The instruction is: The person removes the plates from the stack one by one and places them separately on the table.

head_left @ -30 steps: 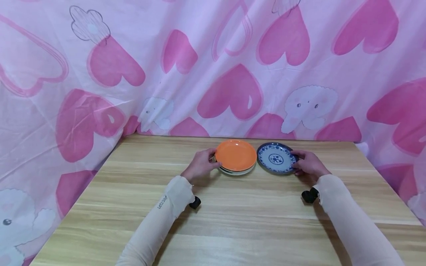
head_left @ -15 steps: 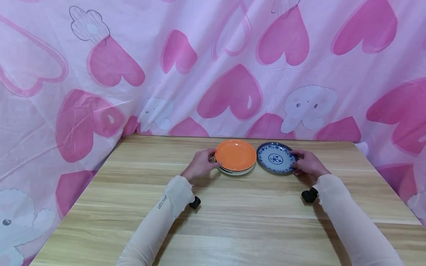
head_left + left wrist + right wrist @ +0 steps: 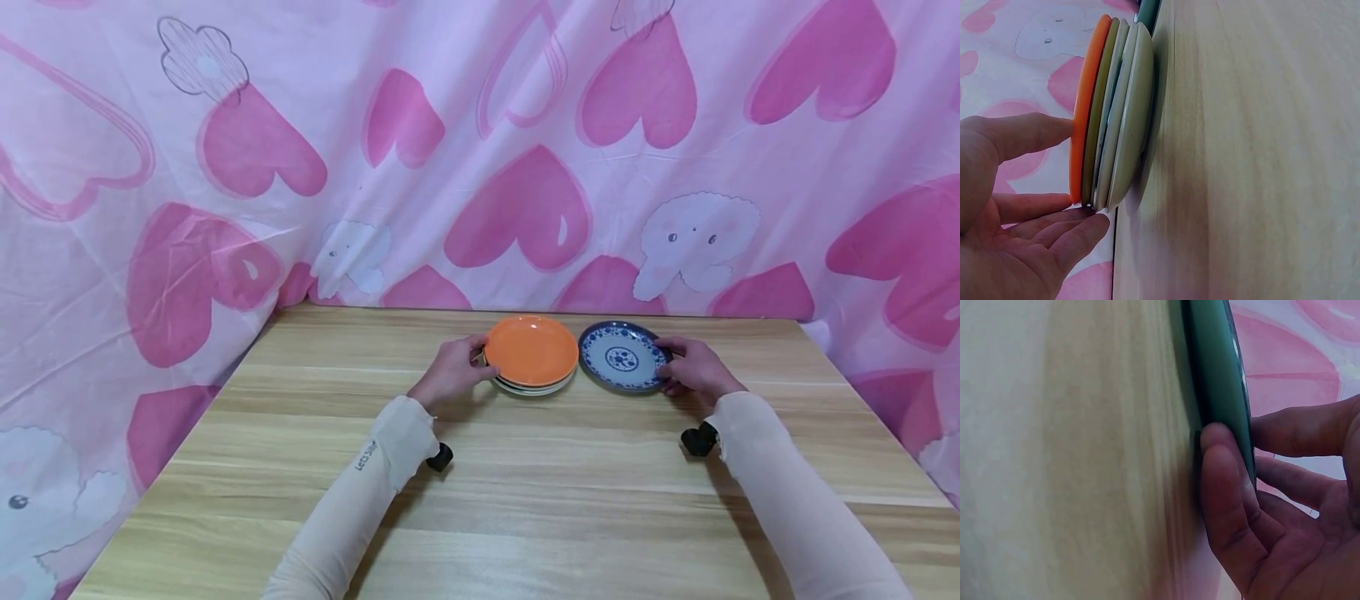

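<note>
**L hand (image 3: 452, 371) on plate stack (image 3: 536, 389), R hand (image 3: 699, 369) on blue-wht plate (image 3: 622, 358)**

Plate stack sits toward back of table (image 3: 555, 500), approx. ctr; blue-wht plate just to its R. Can't tell if rims touch.

Stack: orange plate (image 3: 531, 350) on top, well facing up; olive plate (image 3: 1094, 115) nested under, then paler ones down to cream plate (image 3: 1130, 119) at bottom. L hand clamped on stack's L edge: thumb on orange rim, fingertips along lower rims.

R hand clamped on blue-wht plate's R rim, thumb above, fingertips under; can't tell if plate's base touches table.

Shapes/mat'ls: all plates rnd, shallow, glossy, prob. ceramic. Orange one plain; blue-wht has dk rim, blue floral band, rnd motif in ctr, teal underside. Table lt wood-look w/ streaky grain. Curtain (image 3: 517, 200) behind: soft, creased pink cloth w/ hearts & wht fluffy characters. Sleeves (image 3: 337, 517) pale, smooth, L one w/ sm. dk lettering; blk wrist gadget (image 3: 699, 440) at R cuff, similar one at L.
</note>
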`<action>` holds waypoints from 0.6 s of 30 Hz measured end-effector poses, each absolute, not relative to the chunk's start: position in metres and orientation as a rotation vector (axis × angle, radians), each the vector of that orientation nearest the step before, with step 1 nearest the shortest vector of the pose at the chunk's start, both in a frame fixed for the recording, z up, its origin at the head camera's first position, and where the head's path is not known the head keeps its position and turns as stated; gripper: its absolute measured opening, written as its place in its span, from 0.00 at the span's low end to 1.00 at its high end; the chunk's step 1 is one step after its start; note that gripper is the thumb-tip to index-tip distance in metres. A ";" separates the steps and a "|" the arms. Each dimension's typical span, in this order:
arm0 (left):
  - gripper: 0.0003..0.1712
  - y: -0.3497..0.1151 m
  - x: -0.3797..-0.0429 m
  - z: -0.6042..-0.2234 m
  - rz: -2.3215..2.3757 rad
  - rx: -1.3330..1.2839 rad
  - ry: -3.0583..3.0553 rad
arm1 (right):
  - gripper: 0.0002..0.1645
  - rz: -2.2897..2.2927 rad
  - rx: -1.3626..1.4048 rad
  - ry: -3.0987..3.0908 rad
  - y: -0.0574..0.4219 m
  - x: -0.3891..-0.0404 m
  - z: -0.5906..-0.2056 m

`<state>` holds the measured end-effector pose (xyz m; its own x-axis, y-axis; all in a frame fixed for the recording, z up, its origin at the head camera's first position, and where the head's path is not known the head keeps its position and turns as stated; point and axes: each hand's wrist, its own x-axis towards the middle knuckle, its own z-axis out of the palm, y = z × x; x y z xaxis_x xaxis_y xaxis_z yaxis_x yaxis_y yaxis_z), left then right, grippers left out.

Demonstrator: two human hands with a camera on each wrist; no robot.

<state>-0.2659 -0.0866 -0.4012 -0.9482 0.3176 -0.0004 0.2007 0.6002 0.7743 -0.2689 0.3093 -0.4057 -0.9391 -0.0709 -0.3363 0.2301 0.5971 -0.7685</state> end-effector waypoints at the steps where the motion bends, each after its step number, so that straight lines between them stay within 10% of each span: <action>1: 0.33 -0.087 -0.266 -0.401 1.276 0.441 2.681 | 0.44 -1.262 0.129 2.501 0.309 -0.269 -0.405; 18: 0.35 -0.087 -0.265 -0.400 1.340 0.390 2.603 | 0.47 -1.201 0.138 2.560 0.317 -0.270 -0.393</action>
